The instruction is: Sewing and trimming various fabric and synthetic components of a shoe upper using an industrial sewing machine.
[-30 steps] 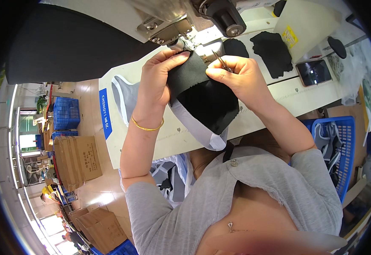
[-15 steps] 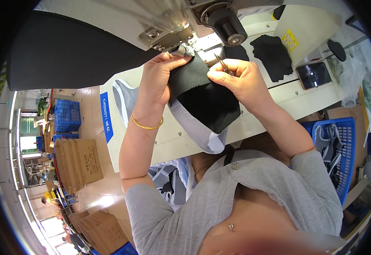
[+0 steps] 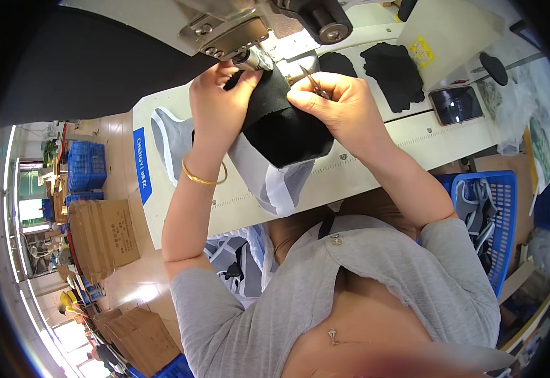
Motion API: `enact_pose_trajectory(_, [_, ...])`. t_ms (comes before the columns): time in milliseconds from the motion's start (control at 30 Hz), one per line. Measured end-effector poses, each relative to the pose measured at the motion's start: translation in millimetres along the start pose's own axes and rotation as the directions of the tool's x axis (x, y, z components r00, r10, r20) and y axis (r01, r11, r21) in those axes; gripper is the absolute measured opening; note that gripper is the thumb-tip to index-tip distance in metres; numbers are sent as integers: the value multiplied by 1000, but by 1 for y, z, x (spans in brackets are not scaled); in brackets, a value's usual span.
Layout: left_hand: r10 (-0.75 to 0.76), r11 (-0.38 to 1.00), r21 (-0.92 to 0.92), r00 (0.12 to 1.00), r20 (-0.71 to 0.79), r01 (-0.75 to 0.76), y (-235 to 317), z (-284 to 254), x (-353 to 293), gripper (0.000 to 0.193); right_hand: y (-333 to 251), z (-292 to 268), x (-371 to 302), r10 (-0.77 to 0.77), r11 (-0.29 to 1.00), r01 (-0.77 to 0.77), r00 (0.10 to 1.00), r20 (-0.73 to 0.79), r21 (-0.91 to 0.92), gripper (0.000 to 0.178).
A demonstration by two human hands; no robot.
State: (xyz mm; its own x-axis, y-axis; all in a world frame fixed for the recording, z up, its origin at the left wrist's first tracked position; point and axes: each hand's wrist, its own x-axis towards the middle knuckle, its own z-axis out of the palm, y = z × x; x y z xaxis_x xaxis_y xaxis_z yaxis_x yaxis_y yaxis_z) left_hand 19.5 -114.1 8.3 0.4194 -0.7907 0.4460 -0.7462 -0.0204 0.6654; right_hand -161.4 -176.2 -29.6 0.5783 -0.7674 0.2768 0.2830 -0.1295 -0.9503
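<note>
A black fabric piece joined to grey fabric with a white edge strip lies at the sewing machine, its upper end under the machine's needle area. With thumb and fingers my left hand pinches the black fabric's left edge, close to the round metal part of the machine. My right hand is closed around small pointed metal thread snips, points upward. Its thumb and fingertip also press at the fabric's right edge. The needle itself is hidden.
Black fabric pieces and a phone lie on the table's right side. Another grey piece with white edging is left of my left arm. A blue basket of sewn pieces stands at right, cartons on the left floor.
The whole view has shifted slightly. My left fingers are now nearer the machine's round metal part, and the fabric's lower end has swung left. Both hands keep their hold.
</note>
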Motion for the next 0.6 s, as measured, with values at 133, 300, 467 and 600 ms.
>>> enact_pose_trajectory(133, [638, 691, 473, 769, -43, -547, 17, -14, -29, 30, -1, -2, -2, 44, 998, -43, 999, 5, -55, 17])
enact_pose_trajectory(300, [725, 583, 357, 665, 177, -730, 15, -8, -42, 30, 0, -2, -6, 76, 997, -76, 997, 8, 5, 15])
enact_pose_trajectory(467, [781, 523, 396, 610, 130, -754, 10, -1, -39, 36, -2, -2, -19, 134, 989, -136, 991, 29, 59, 14])
enact_pose_trajectory(600, [747, 575, 350, 649, 146, -740, 14, -2, -43, 36, -3, -2, -26, 190, 977, -192, 981, 32, 96, 17])
